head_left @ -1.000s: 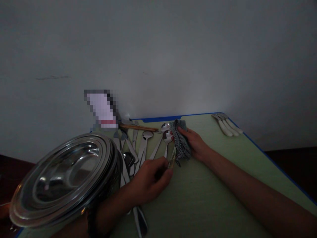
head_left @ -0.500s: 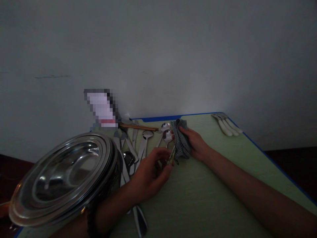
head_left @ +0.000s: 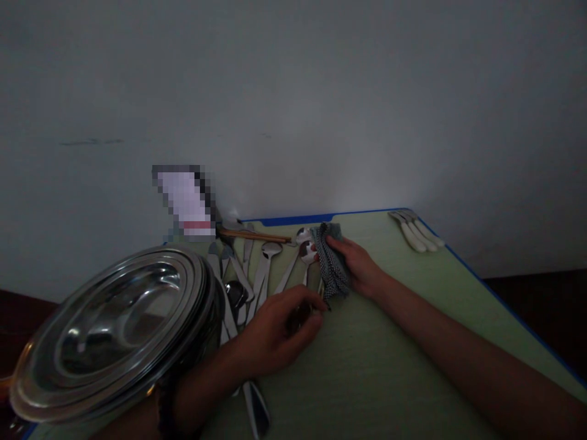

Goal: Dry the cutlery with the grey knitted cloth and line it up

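My right hand point(head_left: 360, 267) grips a folded, dark checked cloth point(head_left: 334, 263) above the table. Close to the cloth's lower left edge, my left hand point(head_left: 282, 330) has its fingers curled and the fingertips brought near the thumb. A thin, shiny utensil point(head_left: 321, 283) shows between the left fingertips and the cloth; its ends are hidden, so its kind is unclear. Just left of the cloth lie spoons point(head_left: 307, 252). Beside and under the left forearm are more metal spoons and knives point(head_left: 257, 406), partly covered by the arm.
Stacked steel basins point(head_left: 123, 324) stand at the table's left. Wooden chopsticks point(head_left: 259, 236) lie across the cutlery at the back. Several white-handled forks point(head_left: 417, 232) lie side by side at the far right corner. A blurred-out phone-like object point(head_left: 186, 201) leans near the wall point(head_left: 321, 110).
My left fingers have shifted slightly downward, and less of the thin utensil shows. My right hand still holds the cloth. The whole view has moved slightly.
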The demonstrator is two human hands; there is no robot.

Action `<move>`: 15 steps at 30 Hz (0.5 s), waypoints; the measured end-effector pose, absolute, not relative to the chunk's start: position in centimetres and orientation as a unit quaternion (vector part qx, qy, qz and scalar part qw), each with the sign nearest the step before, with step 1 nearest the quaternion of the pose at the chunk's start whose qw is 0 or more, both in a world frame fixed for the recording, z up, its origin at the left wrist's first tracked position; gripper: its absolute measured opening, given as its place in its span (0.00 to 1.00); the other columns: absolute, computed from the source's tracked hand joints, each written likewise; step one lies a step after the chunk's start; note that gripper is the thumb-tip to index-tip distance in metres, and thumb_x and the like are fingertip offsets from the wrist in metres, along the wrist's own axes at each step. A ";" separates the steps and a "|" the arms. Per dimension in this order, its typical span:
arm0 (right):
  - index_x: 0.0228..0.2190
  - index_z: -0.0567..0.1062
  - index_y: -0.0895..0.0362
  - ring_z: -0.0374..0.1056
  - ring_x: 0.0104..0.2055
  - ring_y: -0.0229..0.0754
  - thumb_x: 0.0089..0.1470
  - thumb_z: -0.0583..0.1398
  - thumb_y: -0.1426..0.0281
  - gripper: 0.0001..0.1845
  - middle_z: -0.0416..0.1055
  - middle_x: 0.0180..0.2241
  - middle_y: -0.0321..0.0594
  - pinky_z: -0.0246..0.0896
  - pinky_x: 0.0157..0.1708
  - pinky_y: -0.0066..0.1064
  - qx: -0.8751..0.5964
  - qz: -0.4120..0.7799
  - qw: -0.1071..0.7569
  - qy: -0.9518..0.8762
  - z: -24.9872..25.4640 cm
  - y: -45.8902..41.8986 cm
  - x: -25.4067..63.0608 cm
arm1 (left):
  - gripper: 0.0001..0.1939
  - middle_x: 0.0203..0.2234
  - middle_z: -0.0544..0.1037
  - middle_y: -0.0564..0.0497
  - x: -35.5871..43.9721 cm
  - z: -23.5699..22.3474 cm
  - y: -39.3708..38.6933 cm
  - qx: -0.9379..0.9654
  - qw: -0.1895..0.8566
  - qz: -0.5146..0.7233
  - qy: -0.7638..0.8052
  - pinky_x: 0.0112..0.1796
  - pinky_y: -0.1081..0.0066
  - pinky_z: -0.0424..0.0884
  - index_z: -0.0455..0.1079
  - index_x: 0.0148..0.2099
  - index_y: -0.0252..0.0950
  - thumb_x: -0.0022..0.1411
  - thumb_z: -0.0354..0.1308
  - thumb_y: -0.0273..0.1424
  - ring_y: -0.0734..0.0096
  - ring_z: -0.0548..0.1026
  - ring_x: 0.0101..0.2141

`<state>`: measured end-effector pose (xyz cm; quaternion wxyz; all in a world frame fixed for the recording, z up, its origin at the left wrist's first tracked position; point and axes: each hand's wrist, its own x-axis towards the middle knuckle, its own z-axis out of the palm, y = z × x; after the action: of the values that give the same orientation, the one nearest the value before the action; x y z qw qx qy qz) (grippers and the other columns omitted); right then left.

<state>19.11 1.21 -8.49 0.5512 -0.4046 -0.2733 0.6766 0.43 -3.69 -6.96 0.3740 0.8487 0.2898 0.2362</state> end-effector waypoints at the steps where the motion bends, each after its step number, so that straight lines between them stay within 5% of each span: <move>1: 0.28 0.74 0.58 0.68 0.23 0.35 0.52 0.59 0.70 0.05 0.75 0.25 0.38 0.65 0.23 0.26 -0.403 0.677 0.551 -0.276 -8.6 1.2 19.1 | 0.07 0.28 0.70 0.53 0.5 -7.0 -3.7 0.847 0.374 0.236 0.293 0.26 0.74 0.64 0.66 0.42 0.35 0.62 0.49 0.29 0.76 0.66 0.25; 8: 0.31 0.75 0.58 0.68 0.22 0.37 0.53 0.58 0.67 0.08 0.74 0.23 0.39 0.64 0.22 0.28 -0.401 0.686 0.540 -0.279 -8.7 1.3 19.2 | 0.11 0.29 0.72 0.52 0.2 -6.6 -3.7 0.856 0.364 0.231 0.286 0.29 0.72 0.64 0.67 0.43 0.36 0.61 0.46 0.25 0.74 0.68 0.28; 15: 0.38 0.73 0.57 0.72 0.30 0.43 0.56 0.52 0.53 0.21 0.76 0.28 0.43 0.69 0.31 0.36 -0.382 0.700 0.556 -0.237 -9.0 1.6 19.1 | 0.11 0.24 0.64 0.54 -0.4 -6.6 -3.5 0.800 0.415 0.334 0.276 0.30 0.72 0.61 0.62 0.32 0.36 0.64 0.41 0.29 0.73 0.65 0.27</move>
<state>19.13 1.58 -9.01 0.5556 -0.3817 -0.2367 0.6997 -0.43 -3.53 -6.63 0.4151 0.7999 0.2760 0.3341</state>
